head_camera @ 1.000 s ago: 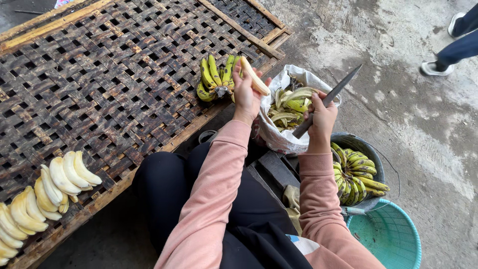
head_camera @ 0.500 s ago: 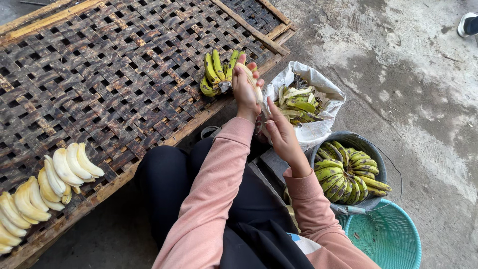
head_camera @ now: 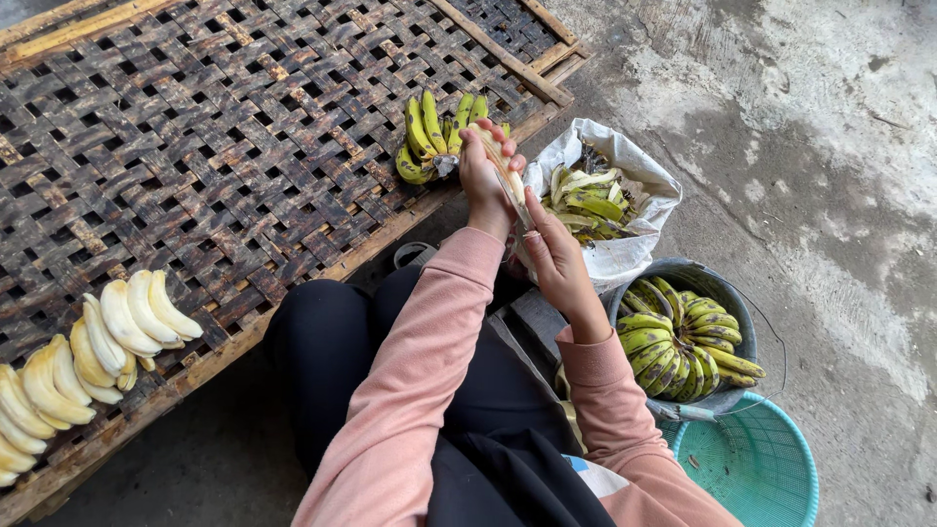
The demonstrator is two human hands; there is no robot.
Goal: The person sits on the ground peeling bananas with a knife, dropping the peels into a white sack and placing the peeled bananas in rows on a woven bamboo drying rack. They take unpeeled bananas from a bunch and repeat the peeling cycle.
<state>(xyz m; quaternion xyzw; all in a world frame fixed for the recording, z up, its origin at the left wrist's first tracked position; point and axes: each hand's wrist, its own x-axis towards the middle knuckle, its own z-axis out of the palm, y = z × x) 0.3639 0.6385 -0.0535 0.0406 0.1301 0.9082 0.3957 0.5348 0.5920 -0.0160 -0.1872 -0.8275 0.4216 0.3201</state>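
Note:
My left hand is raised over the edge of a woven bamboo rack and grips a pale peeled banana. My right hand is closed just below it, fingertips at the banana's lower end, holding a thin knife whose blade lies along the fruit and is mostly hidden. A bunch of green bananas lies on the rack right behind my left hand. Both arms wear pink sleeves.
Peeled bananas lie in rows at the rack's near left edge. A white sack of green peels stands right of my hands. Nearer, a grey bucket holds green bananas, with a teal basket below it. Concrete floor spreads right.
My right hand came down from holding the knife up by the sack and closed in on the peeled banana. The left hand with the banana stayed near the green bunch.

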